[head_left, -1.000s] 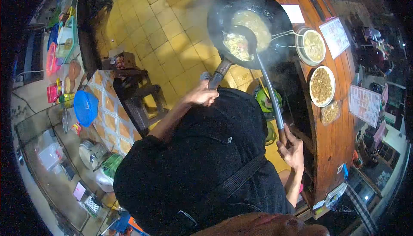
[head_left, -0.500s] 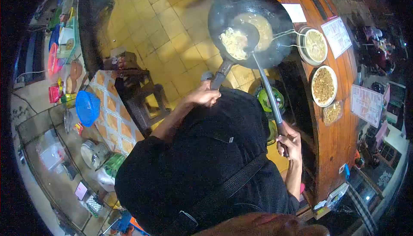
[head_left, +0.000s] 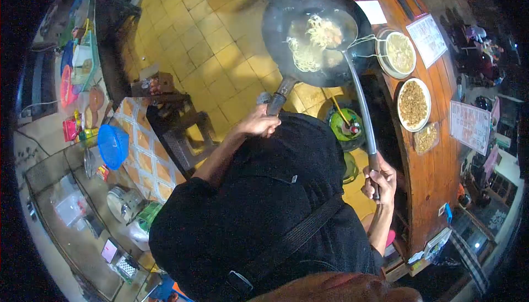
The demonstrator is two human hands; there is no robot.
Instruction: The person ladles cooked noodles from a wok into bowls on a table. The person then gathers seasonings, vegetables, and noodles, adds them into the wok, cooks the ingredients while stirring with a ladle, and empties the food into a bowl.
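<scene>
My left hand (head_left: 262, 122) is wrapped round the handle (head_left: 282, 97) of a dark wok (head_left: 275, 32). In the wok lie yellow noodles (head_left: 305, 57) and some liquid, with steam above. My right hand (head_left: 381, 180) grips the dark end of a long metal ladle (head_left: 361, 98), whose shaft slants up into the wok. The ladle's round bowl is within the wok, with a clump of noodles and paler bits (head_left: 324, 31) in it or right against it; which of the two is hard to tell.
On the wooden counter (head_left: 427, 183) at right stand a bowl of pale food in liquid (head_left: 400, 54), a bowl of brown crumbly food (head_left: 414, 105) and a small bag (head_left: 426, 138). A green basin (head_left: 346, 124) sits below the ladle. At left are a blue basket (head_left: 113, 147) and a tiled surface (head_left: 144, 153).
The ladle has moved up and to the right within the wok, and my right hand has shifted slightly right and down. The noodles have been spread apart. My left hand stays on the handle.
</scene>
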